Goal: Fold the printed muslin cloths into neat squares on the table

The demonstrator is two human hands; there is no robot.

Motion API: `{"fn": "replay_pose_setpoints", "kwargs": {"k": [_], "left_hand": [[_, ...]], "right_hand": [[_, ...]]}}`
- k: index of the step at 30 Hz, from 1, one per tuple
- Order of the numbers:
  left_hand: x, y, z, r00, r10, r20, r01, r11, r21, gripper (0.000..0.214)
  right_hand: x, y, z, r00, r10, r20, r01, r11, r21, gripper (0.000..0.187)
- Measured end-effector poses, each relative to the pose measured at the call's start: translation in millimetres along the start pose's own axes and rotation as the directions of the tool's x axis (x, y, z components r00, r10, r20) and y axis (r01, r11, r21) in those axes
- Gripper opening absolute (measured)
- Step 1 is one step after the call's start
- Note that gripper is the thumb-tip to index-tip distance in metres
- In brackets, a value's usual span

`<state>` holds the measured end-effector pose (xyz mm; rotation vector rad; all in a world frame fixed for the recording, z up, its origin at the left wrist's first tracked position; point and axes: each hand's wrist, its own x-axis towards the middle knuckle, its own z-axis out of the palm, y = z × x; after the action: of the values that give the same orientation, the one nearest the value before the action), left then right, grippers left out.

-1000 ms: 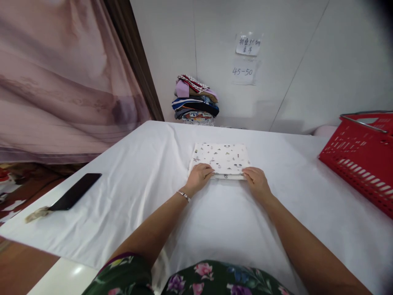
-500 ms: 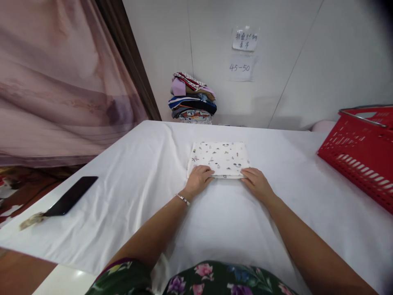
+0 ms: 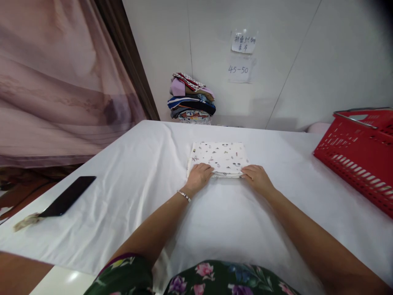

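A folded white cloth [image 3: 219, 155] with small printed figures lies flat in the middle of the table, its layered edge towards me. My left hand [image 3: 199, 176] pinches the near left part of that edge, fingers on top and the thumb at the fold. At the near right corner my right hand [image 3: 257, 178] grips the same edge between fingers and thumb. Between the hands the upper layer is slightly raised, with a small gap above the layer below.
White cloth [image 3: 138, 172] covers the table. A black phone [image 3: 69, 196] with a beige strap lies on the left. On the right stands a red plastic basket [image 3: 359, 143]. Behind the table rises a stack of folded fabrics [image 3: 192, 100]; handwritten papers [image 3: 241, 69] hang on the wall.
Both hands have stayed on the cloth's near edge. The edge's upper layer has lifted a little between them. My view has shifted slightly.
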<state>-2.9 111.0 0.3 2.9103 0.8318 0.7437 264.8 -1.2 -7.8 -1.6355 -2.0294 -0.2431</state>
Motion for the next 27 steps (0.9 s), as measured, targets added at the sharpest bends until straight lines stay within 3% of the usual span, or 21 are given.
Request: {"fn": "replay_pose_setpoints", "kwargs": {"k": [5, 10, 16, 27], "left_hand": [[7.6, -2.1, -2.4, 0.997, -0.028, -0.078, 0.032, 0.998, 0.046, 0.023], [-2.4, 2.7, 3.0, 0.998, 0.063, 0.016, -0.064, 0.996, 0.067, 0.019], [-7.2, 8.6, 1.9, 1.000, 0.020, 0.016, -0.021, 0.998, 0.064, 0.022], [-23.2, -23.2, -4.7, 0.999, -0.045, -0.011, 0.046, 0.996, 0.082, 0.033]], "right_hand": [[14.6, 1.4, -1.3, 0.992, -0.009, -0.126, -0.003, 0.995, -0.098, 0.024], [-0.1, 7.2, 12.5, 0.992, -0.115, -0.041, 0.111, 0.990, -0.087, 0.024], [-8.7, 12.2, 10.7, 0.994, -0.111, -0.024, 0.111, 0.994, -0.006, 0.026], [-21.5, 13.6, 9.4, 0.999, -0.049, 0.007, 0.049, 0.997, 0.052, 0.045]]}}
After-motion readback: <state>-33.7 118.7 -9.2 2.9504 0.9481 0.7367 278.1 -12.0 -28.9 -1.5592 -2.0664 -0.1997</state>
